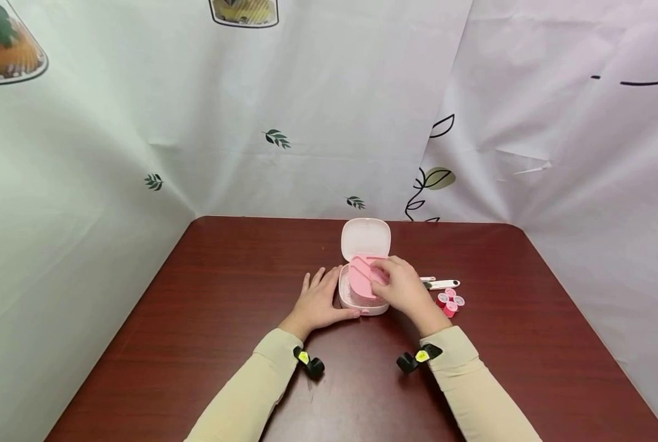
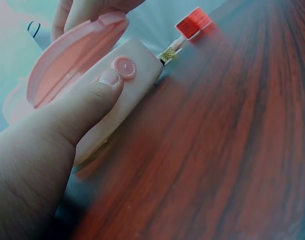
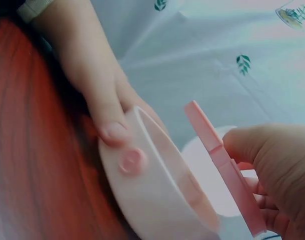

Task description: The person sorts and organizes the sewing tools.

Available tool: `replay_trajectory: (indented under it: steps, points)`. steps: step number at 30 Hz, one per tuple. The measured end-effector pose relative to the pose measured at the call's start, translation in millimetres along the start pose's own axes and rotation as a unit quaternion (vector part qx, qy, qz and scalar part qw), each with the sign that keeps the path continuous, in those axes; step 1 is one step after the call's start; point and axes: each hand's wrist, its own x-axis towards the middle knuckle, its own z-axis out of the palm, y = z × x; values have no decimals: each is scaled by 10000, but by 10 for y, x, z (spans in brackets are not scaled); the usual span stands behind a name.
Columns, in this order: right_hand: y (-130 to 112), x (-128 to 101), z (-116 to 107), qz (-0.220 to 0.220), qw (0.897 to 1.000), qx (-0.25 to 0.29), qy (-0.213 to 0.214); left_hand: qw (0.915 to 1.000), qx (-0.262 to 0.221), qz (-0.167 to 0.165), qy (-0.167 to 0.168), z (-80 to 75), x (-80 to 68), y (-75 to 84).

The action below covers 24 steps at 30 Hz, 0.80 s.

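A small pale pink box [image 1: 374, 310] stands on the table, its white lid [image 1: 365, 238] tipped back. My left hand [image 1: 318, 304] lies along the box's left side with fingers stretched out, the thumb against the front wall beside a round pink button [image 2: 125, 67]. My right hand [image 1: 403, 286] pinches a pink divided tray [image 1: 361, 279] by its edge, thumb on one side and fingers on the other. In the right wrist view the tray [image 3: 235, 187] is tilted on edge above the box's opening. Speckled pale material shows inside the box.
Right of the box lie several small red spools [image 1: 450, 307] with clear tops. A white-handled tool [image 1: 444, 284] lies behind them, partly hidden by my right hand. A white printed cloth [image 1: 329, 123] hangs at the table's back edge [image 1: 274, 218].
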Motion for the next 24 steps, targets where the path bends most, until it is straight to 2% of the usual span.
replay_trajectory:
  steps: [9,15,24]
  points:
    - [264,11,-405,60,9997,-84,222,10000,28,7,36,-17,6,5]
    - [454,40,-662,203,9991,-319,181,10000,8,-27,7,-19,-3,19]
    - [740,166,-795,337,9980,-527,69,10000,15,-40,-60,-12,1,18]
